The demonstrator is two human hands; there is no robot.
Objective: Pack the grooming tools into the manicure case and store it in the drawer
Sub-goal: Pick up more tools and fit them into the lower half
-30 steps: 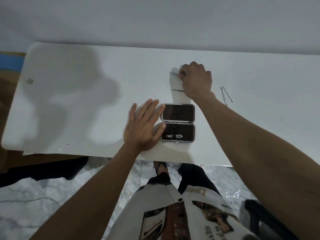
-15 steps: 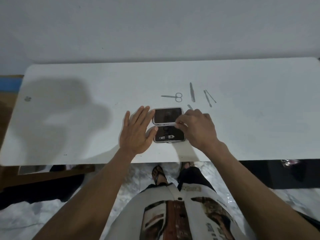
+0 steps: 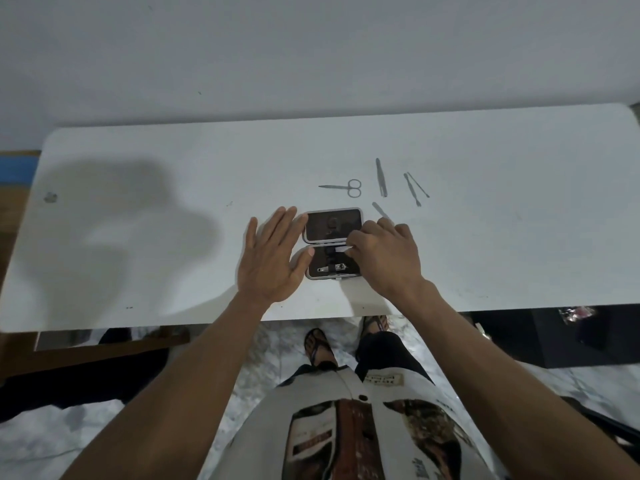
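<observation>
Head view: beyond the open black manicure case on the white table lie small steel scissors; my right hand pinches a thin metal tool over it, my left hand spread flat beside it.

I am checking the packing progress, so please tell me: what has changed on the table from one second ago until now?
The right hand left the far loose tools and came back to the open grey manicure case, now pressing a thin metal tool into its near half. The left hand stayed flat beside the case. The small steel scissors and other slim metal tools remain on the white table.
</observation>
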